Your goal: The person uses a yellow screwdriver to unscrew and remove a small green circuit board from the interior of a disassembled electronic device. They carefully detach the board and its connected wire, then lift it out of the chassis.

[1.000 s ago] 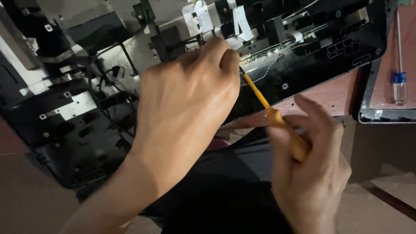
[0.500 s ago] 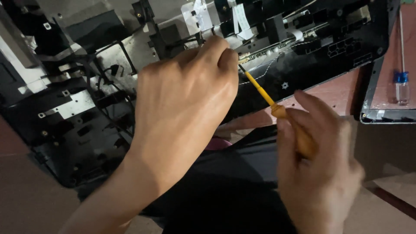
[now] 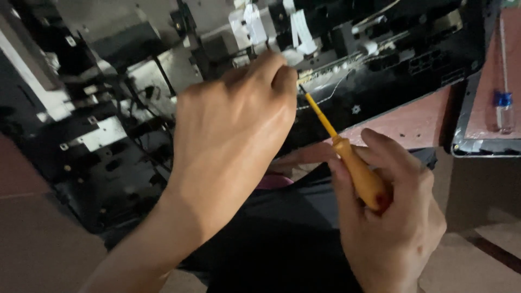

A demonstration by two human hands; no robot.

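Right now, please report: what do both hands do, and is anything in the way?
Right hand grips yellow screwdriver, tip at opened black device. Left hand fingers at the tip, hiding the contact point. Second screwdriver lies aside.

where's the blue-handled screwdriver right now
In the head view the blue-handled screwdriver lies at the far right on a reddish tray, beyond the right hand that holds the orange screwdriver.

Two bare hands are in view: the left hand and the right hand. There are two screwdrivers: one orange-handled screwdriver just beside the opened printer chassis, and one blue-handled screwdriver well apart from that chassis, to its right. One chassis. Two white ribbon cables show at the chassis top. One dark tray lies right of the chassis.
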